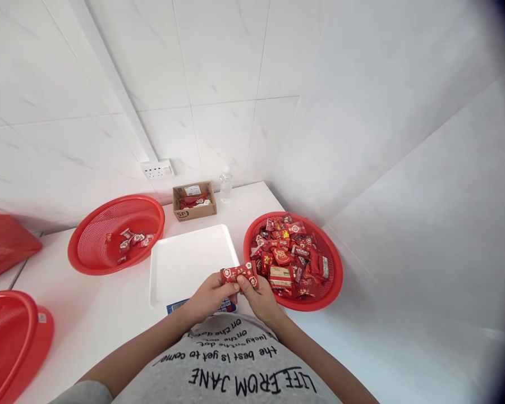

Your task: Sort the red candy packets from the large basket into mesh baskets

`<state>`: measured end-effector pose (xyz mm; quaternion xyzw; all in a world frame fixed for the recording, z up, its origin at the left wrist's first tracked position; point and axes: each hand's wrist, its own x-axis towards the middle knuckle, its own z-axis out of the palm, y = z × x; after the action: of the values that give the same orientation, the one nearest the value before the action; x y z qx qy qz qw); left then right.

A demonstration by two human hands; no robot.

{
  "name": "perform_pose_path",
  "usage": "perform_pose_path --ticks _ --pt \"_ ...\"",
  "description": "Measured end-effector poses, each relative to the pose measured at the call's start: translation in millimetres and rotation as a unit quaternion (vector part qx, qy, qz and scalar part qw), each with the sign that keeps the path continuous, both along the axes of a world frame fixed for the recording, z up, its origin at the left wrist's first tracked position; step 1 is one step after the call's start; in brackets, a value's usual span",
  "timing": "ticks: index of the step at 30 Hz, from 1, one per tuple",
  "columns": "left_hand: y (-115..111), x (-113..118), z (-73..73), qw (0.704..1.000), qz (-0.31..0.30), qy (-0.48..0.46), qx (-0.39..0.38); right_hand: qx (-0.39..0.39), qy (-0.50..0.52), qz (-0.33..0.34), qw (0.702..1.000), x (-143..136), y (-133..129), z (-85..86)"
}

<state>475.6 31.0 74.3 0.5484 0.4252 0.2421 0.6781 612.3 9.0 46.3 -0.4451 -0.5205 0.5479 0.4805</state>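
Both of my hands hold one red packet [239, 274] with white flower prints, in front of my body. My left hand [212, 293] pinches its left end, and my right hand [258, 297] grips its right end with the thumb on top. Under and beyond the packet lies a white tray [193, 261] on a blue scale [227, 306], whose keypad is partly covered by my hands. Right beside my right hand, a red basket [335, 269] holds several red packets [281, 256].
At the left, another red basket [95, 235] holds several packets. Behind the tray stand a cardboard box [196, 211] of red packets and a clear bottle [226, 187]. More red baskets [8, 342] sit at the lower left, below a red bag [6, 244]. Walls border the table.
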Motion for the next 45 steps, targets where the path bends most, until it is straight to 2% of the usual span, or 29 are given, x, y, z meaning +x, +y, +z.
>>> perform_pose_path --ticks 6,10,17,25,31,45 --pt "1 -1 0.7 1.0 -0.004 0.006 0.023 -0.024 -0.01 0.04 0.999 8 5 9.1" --pt "1 -1 -2.8 1.0 0.011 0.003 0.001 -0.022 -0.015 0.022 0.999 12 7 12.1" --pt "0 2 -4.5 0.999 0.032 0.001 -0.044 -0.024 -0.044 0.01 0.999 8 8 6.5" --pt "2 2 1.8 0.999 0.001 -0.033 -0.034 -0.045 -0.026 0.013 0.999 9 7 10.2" --pt "3 1 3.4 0.995 0.058 -0.036 -0.067 -0.036 -0.043 0.026 0.998 7 5 11.8" --pt "4 -5 -2.1 0.999 0.013 0.019 0.041 -0.05 -0.042 0.033 0.997 6 2 6.7"
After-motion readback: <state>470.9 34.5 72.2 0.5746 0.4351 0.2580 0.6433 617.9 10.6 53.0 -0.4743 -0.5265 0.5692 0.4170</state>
